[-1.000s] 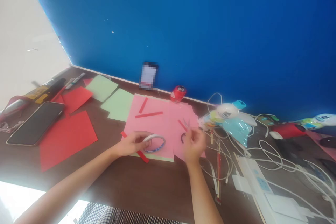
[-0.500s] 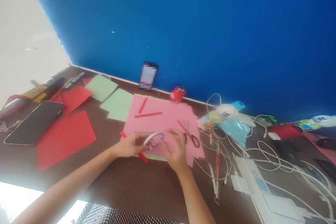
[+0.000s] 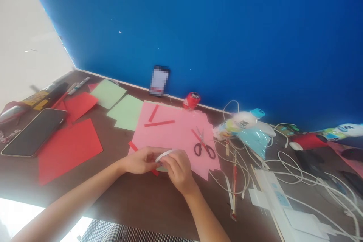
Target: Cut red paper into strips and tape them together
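My left hand (image 3: 141, 160) and my right hand (image 3: 178, 169) meet over the near edge of a pink paper sheet (image 3: 176, 132). Both are closed on a white roll of tape (image 3: 163, 155), which is tipped up between the fingers and mostly covered by them. A short red strip (image 3: 132, 146) pokes out from under my left hand. Small scissors (image 3: 202, 144) with dark handles lie on the pink sheet just right of my right hand, untouched. Two more red strips (image 3: 159, 123) lie farther back on the sheet.
Red sheets (image 3: 68, 147) and a dark phone (image 3: 34, 132) lie at the left, green sheets (image 3: 124, 111) behind them. A red cup (image 3: 192, 100) stands by the blue wall. White cables (image 3: 297, 174), a bottle (image 3: 241, 121) and chargers (image 3: 272, 193) crowd the right side.
My right hand left the scissors on the pink sheet and moved left onto the tape roll. The roll has been tipped up from lying flat.
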`<action>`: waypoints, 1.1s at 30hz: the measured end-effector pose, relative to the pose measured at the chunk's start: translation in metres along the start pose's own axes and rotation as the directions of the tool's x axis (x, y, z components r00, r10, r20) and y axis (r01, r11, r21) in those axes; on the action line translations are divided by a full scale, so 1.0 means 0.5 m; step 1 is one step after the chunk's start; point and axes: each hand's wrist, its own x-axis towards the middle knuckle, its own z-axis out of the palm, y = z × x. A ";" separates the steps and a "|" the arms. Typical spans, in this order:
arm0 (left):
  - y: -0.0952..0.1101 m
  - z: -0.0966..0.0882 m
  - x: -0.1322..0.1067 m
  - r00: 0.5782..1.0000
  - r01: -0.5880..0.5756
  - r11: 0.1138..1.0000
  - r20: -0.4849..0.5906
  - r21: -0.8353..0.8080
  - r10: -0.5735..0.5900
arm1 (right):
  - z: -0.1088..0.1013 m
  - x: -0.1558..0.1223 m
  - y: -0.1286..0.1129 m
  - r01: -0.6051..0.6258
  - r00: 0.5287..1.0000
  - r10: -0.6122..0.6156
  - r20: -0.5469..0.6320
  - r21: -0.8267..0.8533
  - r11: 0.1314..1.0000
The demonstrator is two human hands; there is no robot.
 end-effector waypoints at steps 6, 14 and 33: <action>-0.012 0.000 -0.003 0.997 0.009 0.988 -0.073 -0.153 -0.020 | 0.007 0.002 0.000 -0.034 0.999 0.034 -0.003 -0.049 0.998; -0.019 -0.019 -0.005 0.951 -0.082 0.950 -0.310 -0.302 -0.016 | 0.010 -0.004 0.010 -0.024 0.999 0.027 0.026 -0.093 0.995; -0.020 0.001 -0.012 0.976 0.015 0.949 -0.209 0.316 0.055 | -0.006 -0.010 0.062 -0.246 0.965 0.237 -0.110 -0.085 0.965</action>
